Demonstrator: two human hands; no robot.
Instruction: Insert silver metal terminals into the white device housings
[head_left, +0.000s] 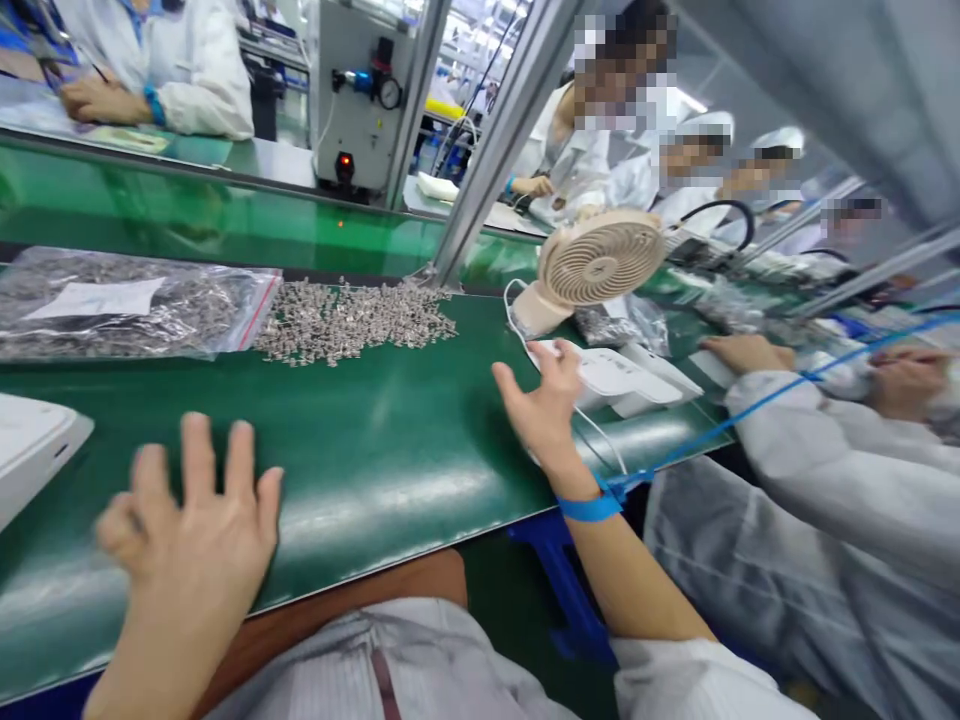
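Observation:
My left hand [191,520] hovers with fingers spread over the green conveyor belt [375,440] near its front edge; it holds nothing and looks blurred. My right hand [541,405] reaches to the right, fingers apart, its fingertips at the edge of a white plastic device [622,378] lying on the belt. A blue strap [592,505] circles my right wrist, with a blue cord running off to the right. A heap of small metal parts [352,318] lies further back on the belt.
A clear bag of metal parts [112,315] lies at the back left. Another white device [34,445] sits at the left edge. A beige desk fan [592,265] stands behind the white device. A co-worker's white sleeve [825,450] is close on the right; other people work behind.

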